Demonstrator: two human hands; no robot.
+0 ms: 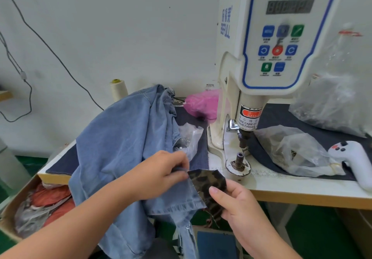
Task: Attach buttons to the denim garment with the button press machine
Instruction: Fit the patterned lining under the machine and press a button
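Two hands, left hand (161, 173) and right hand (234, 202), pinch one denim garment (120, 138) beside one button press machine (261, 57)

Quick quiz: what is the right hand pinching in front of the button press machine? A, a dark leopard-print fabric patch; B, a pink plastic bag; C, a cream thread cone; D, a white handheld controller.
A: the right hand pinches the dark leopard-print fabric patch at the edge of the light blue denim garment.
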